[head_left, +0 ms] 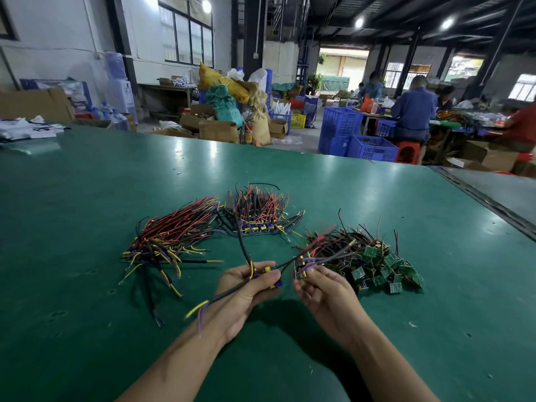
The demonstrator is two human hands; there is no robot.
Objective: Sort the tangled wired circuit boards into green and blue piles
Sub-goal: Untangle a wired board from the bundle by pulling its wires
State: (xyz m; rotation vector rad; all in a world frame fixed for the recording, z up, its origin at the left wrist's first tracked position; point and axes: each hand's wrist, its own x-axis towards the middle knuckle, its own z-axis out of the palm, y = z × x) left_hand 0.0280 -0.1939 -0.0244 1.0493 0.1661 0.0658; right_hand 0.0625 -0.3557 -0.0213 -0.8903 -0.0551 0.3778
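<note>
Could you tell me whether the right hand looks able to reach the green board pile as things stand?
Probably yes: the right hand hovers just beside the green board pile, nothing between them, though it is busy pinching a wired board.

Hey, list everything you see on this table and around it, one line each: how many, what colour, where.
table: one, green, foreground
left wire pile: one, red, black and yellow wires, table's left
middle wire pile: one, blue boards under red and black wires, table's middle
green board pile: one, green boards, dark wires, table's right
left held board: one, blue and yellow, in the left hand
right held board: one, yellow parts, in the right hand
crates: several, blue, floor past the table
stool: one, red, beside the crates
left hand: one, grips the left held board
right hand: one, pinches the right held board
</note>
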